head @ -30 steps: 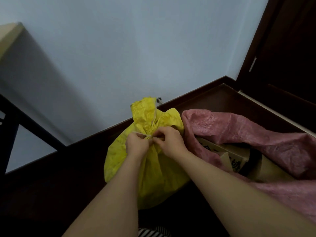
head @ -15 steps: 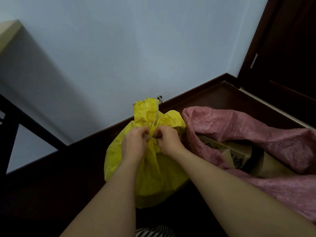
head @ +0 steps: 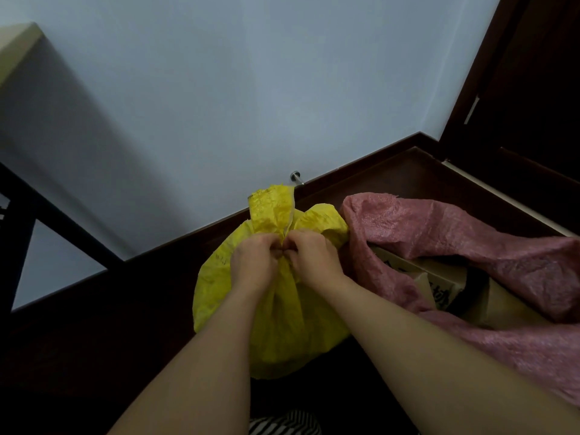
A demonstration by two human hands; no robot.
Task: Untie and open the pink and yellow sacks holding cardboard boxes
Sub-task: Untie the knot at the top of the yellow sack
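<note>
A yellow woven sack (head: 282, 324) stands on the dark floor against the wall, its neck bunched and tied. My left hand (head: 252, 262) and my right hand (head: 312, 257) meet at that neck, fingers curled and pinching the pale tie string; the knot itself is hidden behind my fingers. The sack's loose top flap (head: 273, 208) sticks up above my hands. To the right lies the pink woven sack (head: 470, 240), its mouth wide open, with printed cardboard boxes (head: 439, 277) showing inside.
A pale wall with dark skirting (head: 361, 161) runs behind the sacks, with a metal door stopper (head: 296, 177) just above the yellow sack. A dark wooden door (head: 533, 105) stands at the right. A black frame (head: 18, 233) stands at the left.
My hands have closed in together on the neck of the yellow sack and shifted slightly up; the fingers keep working at the string. The sacks stay in place.
</note>
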